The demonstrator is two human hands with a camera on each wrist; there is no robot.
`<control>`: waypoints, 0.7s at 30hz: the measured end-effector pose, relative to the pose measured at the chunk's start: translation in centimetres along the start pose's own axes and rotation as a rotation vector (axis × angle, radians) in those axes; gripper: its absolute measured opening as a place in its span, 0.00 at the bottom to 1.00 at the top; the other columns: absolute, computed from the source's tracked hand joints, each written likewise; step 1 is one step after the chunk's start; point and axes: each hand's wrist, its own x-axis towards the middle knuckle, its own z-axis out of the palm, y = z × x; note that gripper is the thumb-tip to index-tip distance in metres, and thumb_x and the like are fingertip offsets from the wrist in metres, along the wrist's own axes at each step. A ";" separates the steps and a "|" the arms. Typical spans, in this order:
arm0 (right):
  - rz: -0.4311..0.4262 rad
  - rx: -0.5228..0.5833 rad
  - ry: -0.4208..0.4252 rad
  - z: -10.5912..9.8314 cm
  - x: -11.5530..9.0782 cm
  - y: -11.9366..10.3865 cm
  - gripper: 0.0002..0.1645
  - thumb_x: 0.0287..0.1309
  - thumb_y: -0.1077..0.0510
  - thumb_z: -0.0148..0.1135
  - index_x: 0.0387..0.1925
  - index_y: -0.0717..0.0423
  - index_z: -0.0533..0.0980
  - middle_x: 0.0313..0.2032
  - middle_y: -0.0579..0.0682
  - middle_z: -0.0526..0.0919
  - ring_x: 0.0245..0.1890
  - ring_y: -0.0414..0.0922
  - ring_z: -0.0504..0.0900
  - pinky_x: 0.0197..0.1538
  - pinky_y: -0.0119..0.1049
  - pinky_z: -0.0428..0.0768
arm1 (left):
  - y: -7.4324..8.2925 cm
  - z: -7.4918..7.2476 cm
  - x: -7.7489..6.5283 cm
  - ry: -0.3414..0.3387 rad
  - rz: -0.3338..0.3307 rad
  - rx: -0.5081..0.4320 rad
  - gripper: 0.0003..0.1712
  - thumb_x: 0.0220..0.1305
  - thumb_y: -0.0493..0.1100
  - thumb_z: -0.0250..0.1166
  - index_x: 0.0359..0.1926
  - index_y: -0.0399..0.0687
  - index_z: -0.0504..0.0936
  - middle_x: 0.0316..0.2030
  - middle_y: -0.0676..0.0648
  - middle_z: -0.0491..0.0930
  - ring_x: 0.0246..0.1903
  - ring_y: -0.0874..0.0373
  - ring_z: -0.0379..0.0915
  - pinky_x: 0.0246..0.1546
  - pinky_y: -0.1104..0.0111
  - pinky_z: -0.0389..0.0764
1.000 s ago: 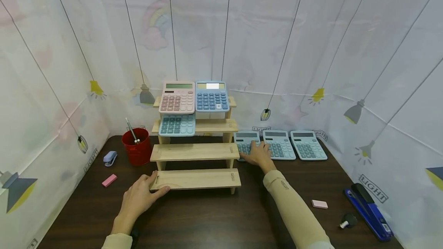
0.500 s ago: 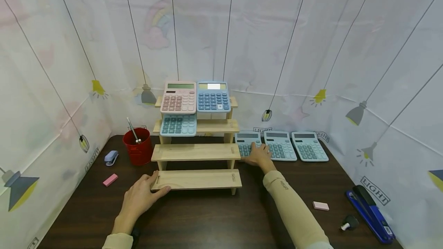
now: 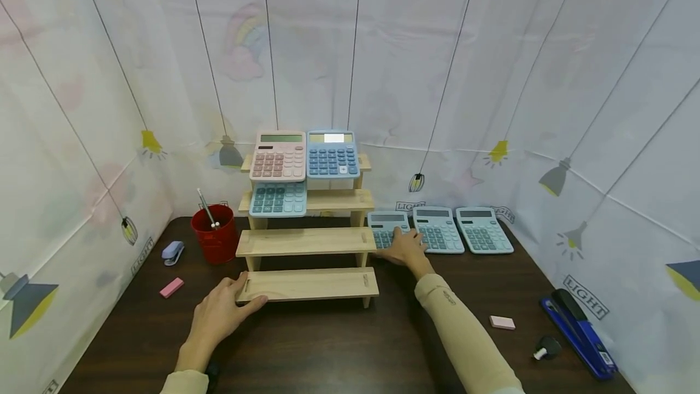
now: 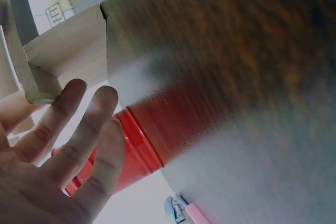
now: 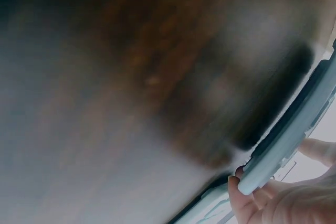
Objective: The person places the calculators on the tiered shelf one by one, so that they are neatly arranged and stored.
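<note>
My left hand [image 3: 219,312] holds the left end of the lowest step of a four-tier wooden display stand [image 3: 306,284], thumb along its front edge. Its other fingers [image 4: 102,145] extend beside the stand's leg in the left wrist view. My right hand [image 3: 406,251] grips the leftmost of three pale blue-green calculators [image 3: 387,219] right of the stand, covering part of its keys. In the right wrist view this calculator's edge [image 5: 291,129] stands off the dark table, fingers around its sides. A pink calculator [image 3: 279,157] and a blue calculator [image 3: 332,155] stand on the top tier.
Another pale calculator [image 3: 279,199] leans on the second tier. A red bucket [image 3: 216,242] with pens, a small stapler [image 3: 172,252] and a pink eraser [image 3: 172,287] lie left. A second eraser [image 3: 502,322], a black round object [image 3: 548,346] and a blue stapler [image 3: 579,333] lie right.
The leftmost calculator's far edge has shifted slightly toward me in my right hand. My left hand stays on the stand. The head view has moved a little.
</note>
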 end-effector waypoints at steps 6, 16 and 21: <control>-0.028 0.010 0.001 -0.7 -1.0 0.2 0.67 0.49 0.23 0.64 0.77 0.59 0.54 0.70 0.82 0.51 0.72 0.79 0.48 0.67 0.75 0.58 | -0.1 0.0 0.0 0.008 0.015 -0.003 0.57 0.55 0.79 0.61 0.73 0.46 0.67 0.48 0.40 0.78 0.33 0.53 0.70 0.30 0.58 0.75; -0.049 0.015 0.025 -2.7 -3.0 0.6 0.65 0.49 0.22 0.61 0.76 0.57 0.56 0.70 0.80 0.54 0.71 0.79 0.52 0.65 0.77 0.58 | -0.3 -0.1 0.1 -0.002 0.013 0.002 0.59 0.54 0.81 0.60 0.74 0.45 0.66 0.49 0.39 0.78 0.35 0.52 0.71 0.33 0.53 0.78; -0.060 0.025 0.052 -4.4 -4.5 0.5 0.66 0.49 0.20 0.59 0.77 0.56 0.55 0.70 0.79 0.55 0.71 0.79 0.53 0.64 0.77 0.59 | -0.2 0.0 0.1 -0.007 0.014 -0.004 0.58 0.54 0.80 0.60 0.74 0.46 0.66 0.49 0.39 0.78 0.34 0.52 0.70 0.31 0.56 0.77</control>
